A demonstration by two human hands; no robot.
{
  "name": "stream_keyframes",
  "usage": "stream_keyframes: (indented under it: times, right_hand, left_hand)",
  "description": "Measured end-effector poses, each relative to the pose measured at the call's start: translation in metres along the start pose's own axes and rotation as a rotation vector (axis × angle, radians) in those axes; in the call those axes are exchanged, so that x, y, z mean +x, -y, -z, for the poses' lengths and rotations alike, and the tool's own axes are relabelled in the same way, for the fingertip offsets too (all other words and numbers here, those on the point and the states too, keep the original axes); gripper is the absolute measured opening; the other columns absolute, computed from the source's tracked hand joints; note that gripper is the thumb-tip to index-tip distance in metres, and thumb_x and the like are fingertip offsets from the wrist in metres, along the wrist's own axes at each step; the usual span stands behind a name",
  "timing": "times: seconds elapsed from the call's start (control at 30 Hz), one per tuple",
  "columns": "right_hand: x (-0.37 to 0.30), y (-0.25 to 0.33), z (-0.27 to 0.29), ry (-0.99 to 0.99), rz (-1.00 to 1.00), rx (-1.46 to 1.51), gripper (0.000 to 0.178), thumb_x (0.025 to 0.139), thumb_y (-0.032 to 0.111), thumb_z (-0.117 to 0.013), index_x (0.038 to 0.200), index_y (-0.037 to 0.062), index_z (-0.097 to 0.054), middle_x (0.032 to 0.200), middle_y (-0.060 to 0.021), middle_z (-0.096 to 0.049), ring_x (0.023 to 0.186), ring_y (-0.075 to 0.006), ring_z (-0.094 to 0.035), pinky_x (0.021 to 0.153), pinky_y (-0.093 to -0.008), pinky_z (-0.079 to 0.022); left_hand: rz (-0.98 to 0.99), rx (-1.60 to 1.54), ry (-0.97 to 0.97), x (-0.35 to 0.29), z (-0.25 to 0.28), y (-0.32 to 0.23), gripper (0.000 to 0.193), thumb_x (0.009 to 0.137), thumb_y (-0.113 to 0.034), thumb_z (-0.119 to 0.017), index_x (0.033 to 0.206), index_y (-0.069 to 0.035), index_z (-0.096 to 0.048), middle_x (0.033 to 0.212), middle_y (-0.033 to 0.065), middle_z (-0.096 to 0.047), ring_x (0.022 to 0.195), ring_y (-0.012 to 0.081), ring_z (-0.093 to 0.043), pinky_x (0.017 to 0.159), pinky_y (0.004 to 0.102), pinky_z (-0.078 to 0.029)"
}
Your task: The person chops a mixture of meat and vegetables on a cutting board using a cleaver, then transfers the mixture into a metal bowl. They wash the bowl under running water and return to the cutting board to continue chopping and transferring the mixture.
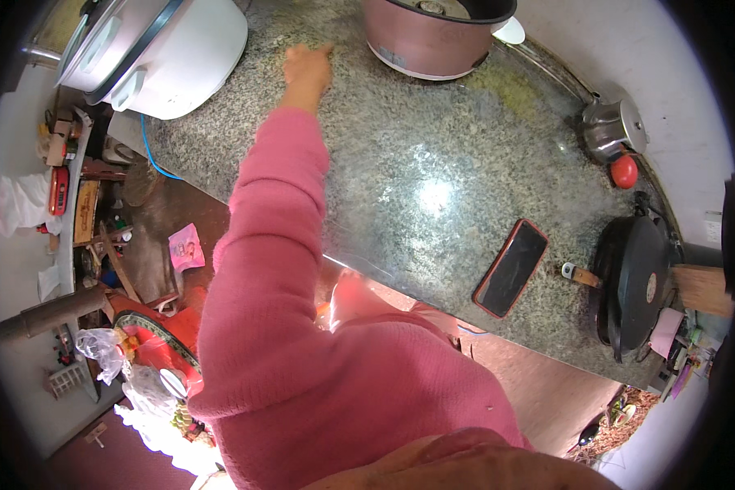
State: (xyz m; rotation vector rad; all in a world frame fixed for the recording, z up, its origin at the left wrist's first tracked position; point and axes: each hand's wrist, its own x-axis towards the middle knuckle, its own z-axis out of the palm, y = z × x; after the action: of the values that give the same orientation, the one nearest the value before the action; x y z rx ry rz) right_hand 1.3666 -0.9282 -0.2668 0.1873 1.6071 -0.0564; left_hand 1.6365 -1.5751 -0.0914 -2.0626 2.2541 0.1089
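Note:
My left hand (306, 67) reaches out to the far part of the speckled stone counter (384, 147), at the end of a pink sleeve. Its fingers bend down toward the stone, with a gap beside the thumb; I see nothing held in them. To its left stands a large white lidded appliance (184, 61), and to its right a pinkish round pot (429, 41) with a dark rim. My right hand does not show.
A phone (510, 268) with a red edge lies near the counter's front edge. On the right are a black round hotplate-like appliance (633, 282), a metal pot (608, 131) and a tomato-like red item (624, 171). A blue cable (151, 151) hangs at the left edge.

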Motion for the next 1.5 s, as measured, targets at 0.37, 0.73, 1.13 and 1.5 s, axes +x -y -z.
stream_keyframes:
  times: [0.37, 0.73, 1.13, 1.5]
  right_hand:
    - [0.011, -0.003, 0.007, 0.041, -0.012, 0.021, 0.020, 0.075, 0.019, -0.053, 0.090, 0.0062, -0.056, 0.087, -0.0113, -0.058, 0.073, -0.0226, -0.055, 0.058, -0.0352, -0.043]
    - [0.029, -0.010, 0.009, 0.079, 0.024, 0.064, 0.021, 0.075, 0.020, -0.053, 0.090, 0.0063, -0.056, 0.088, -0.0114, -0.058, 0.074, -0.0229, -0.055, 0.058, -0.0353, -0.042]
    - [0.042, -0.045, 0.008, 0.095, 0.000, 0.163, 0.021, 0.075, 0.020, -0.053, 0.091, 0.0063, -0.056, 0.088, -0.0115, -0.058, 0.075, -0.0232, -0.055, 0.059, -0.0355, -0.042]
    - [0.057, -0.063, 0.013, 0.103, -0.024, 0.164, 0.022, 0.074, 0.021, -0.054, 0.091, 0.0064, -0.056, 0.089, -0.0116, -0.058, 0.076, -0.0234, -0.055, 0.060, -0.0356, -0.042]
  left_hand:
    - [0.100, -0.624, -0.184, -0.031, 0.000, 0.052, 0.029, 0.073, -0.015, -0.051, 0.101, -0.010, -0.056, 0.092, 0.0134, -0.058, 0.086, 0.0260, -0.055, 0.075, 0.0338, -0.042]
    - [0.121, -1.369, -0.014, -0.040, 0.100, -0.041, 0.041, 0.081, -0.035, -0.050, 0.103, -0.002, -0.046, 0.072, 0.0050, -0.055, 0.059, 0.0103, -0.051, 0.049, 0.0258, -0.045]
    - [0.189, -0.797, 0.033, -0.002, 0.123, -0.083, 0.020, 0.067, -0.011, -0.043, 0.065, 0.004, -0.058, 0.059, 0.0109, -0.057, 0.052, 0.0183, -0.056, 0.047, 0.0327, -0.049]
    - [0.226, -1.001, 0.029, -0.124, 0.126, 0.075, 0.036, 0.070, -0.004, -0.048, 0.104, 0.001, -0.040, 0.055, 0.0091, -0.048, 0.037, 0.0145, -0.046, 0.032, 0.0260, -0.038]
